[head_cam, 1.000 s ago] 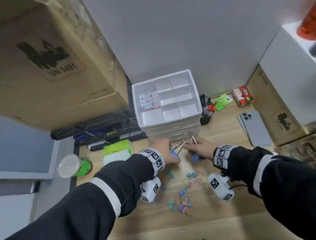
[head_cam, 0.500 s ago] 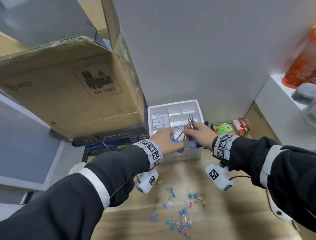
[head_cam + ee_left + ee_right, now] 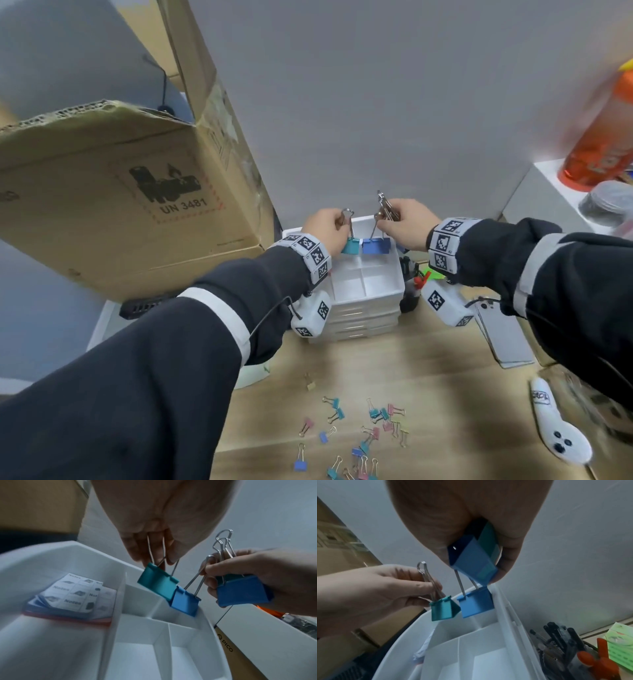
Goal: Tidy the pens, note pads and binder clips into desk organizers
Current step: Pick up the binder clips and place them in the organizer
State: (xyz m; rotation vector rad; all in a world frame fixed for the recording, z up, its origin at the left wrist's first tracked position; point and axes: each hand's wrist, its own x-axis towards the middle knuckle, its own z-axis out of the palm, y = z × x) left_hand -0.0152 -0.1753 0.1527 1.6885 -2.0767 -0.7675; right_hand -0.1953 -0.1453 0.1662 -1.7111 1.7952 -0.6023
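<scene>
My left hand (image 3: pixel 327 229) pinches the wire handles of a teal binder clip (image 3: pixel 350 246) (image 3: pixel 157 583) (image 3: pixel 444 608), which hangs over the white drawer organizer (image 3: pixel 380 298). My right hand (image 3: pixel 406 224) holds several large clips: a blue binder clip (image 3: pixel 371 247) (image 3: pixel 186 603) (image 3: pixel 476 602) dangles by its handles over a back compartment, and another blue clip (image 3: pixel 241 591) (image 3: pixel 474 558) sits in the palm. A note pad (image 3: pixel 75 595) lies in the organizer's left compartment. Several small coloured clips (image 3: pixel 363 435) lie loose on the wooden desk.
A big cardboard box (image 3: pixel 113 192) overhangs at the left. A black pen cup (image 3: pixel 559 646) stands right of the organizer, a phone (image 3: pixel 503 339) and a white controller (image 3: pixel 555 425) lie on the desk at right. An orange bottle (image 3: pixel 603 137) stands on the white shelf.
Both hands have risen from the desk in front of the organizer to above its open top, carrying the large clips. The head view has tilted up.
</scene>
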